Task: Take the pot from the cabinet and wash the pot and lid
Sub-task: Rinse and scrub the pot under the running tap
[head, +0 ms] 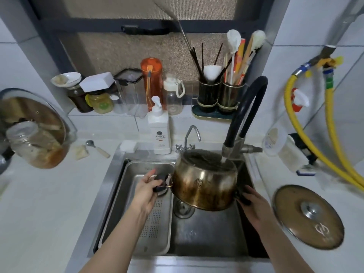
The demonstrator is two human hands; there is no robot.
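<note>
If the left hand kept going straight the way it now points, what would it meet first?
The left hand points up and to the right, gripping the pot's left handle. Going on, it would probably press into the pot wall just past that handle; depth is hard to judge.

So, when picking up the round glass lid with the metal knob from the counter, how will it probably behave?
The round glass lid lies flat on the white counter, so it probably will not roll. Glass suggests it is fragile and fairly heavy. Its metal knob should offer a safer grip than the thin rim.

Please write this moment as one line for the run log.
stage: rinsing | pot: over sink, under faucet | left hand, right hand: on side handles | lid: on right counter
</note>
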